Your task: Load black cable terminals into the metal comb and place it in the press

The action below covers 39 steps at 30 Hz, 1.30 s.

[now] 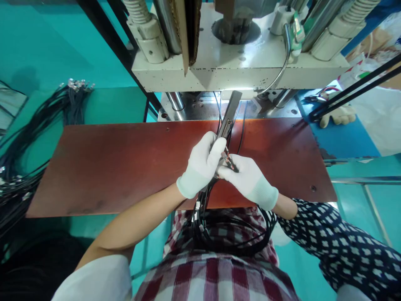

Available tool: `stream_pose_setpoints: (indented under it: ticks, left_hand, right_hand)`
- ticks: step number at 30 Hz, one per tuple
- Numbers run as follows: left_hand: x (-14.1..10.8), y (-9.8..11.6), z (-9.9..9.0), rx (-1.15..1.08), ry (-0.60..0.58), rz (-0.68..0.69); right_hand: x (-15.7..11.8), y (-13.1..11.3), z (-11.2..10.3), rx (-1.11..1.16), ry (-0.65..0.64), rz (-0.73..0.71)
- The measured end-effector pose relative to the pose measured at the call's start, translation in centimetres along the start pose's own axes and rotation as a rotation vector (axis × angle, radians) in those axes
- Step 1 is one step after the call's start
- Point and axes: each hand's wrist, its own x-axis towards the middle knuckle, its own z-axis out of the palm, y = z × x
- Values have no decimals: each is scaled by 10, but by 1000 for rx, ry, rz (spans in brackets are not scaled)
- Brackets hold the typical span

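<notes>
My left hand [202, 161], in a white glove, is closed round a long, narrow metal bar [231, 110] that slants away toward the machine. Close against it, my right hand [246, 175], also gloved, pinches black cable ends [231, 163] with orange-copper bits showing. Its fingertips are partly hidden. Thin black cables [242, 129] run from beside the bar to the machine bed. Below my hands, a coiled bundle of black cables [232, 246] with silver connectors [197, 213] lies across my lap.
A reddish-brown board [125, 167] lies under my hands. Behind it stands a white press [238, 62] with metal posts and a steel bed [200, 109]. More black cables [34, 129] are heaped at the left. A work glove [340, 115] rests on the blue surface at right.
</notes>
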Motion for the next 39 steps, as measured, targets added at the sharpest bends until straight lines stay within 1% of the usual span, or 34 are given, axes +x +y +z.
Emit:
stream_pose_setpoints:
  ticks: [2,5,7,10,14,17,20,22,27,30,32,34,37,39]
  left_hand:
    - [2,1,-2,-66,-49,-37]
    - [5,3,-4,-178,-107,-108]
    - [6,4,-6,-221,-131,-131]
    - [7,5,-7,-242,-156,-128]
    - [6,7,-7,-274,-205,-152]
    - [7,8,-8,-280,-203,-148]
    - [7,6,-9,-278,-210,-132]
    - [8,4,-9,-283,-218,-130]
    - [6,2,-9,-331,-231,-115]
    - [5,2,-9,-340,-244,-128]
    - [4,3,-9,-330,-246,-134]
    - [4,3,-8,-316,-246,-141]
    - [5,2,-8,-291,-233,-146]
    - [5,1,-8,-272,-213,-127]
  right_hand:
    - [-2,-1,-3,83,1,-3]
    - [-5,-6,-11,190,53,-9]
    - [-6,-10,-17,196,40,-2]
    - [-6,-13,-22,169,2,17]
    - [-4,-9,-24,175,27,56]
    - [-4,-5,-24,227,7,85]
    - [-5,-6,-26,265,-44,57]
    - [-5,-9,-28,318,-104,53]
    - [1,-16,-37,354,-308,130]
    - [6,-15,-38,380,-341,209]
    - [8,-14,-36,372,-313,247]
    - [8,-12,-33,312,-225,226]
    - [6,-10,-27,166,-33,88]
    - [5,-8,-24,104,19,8]
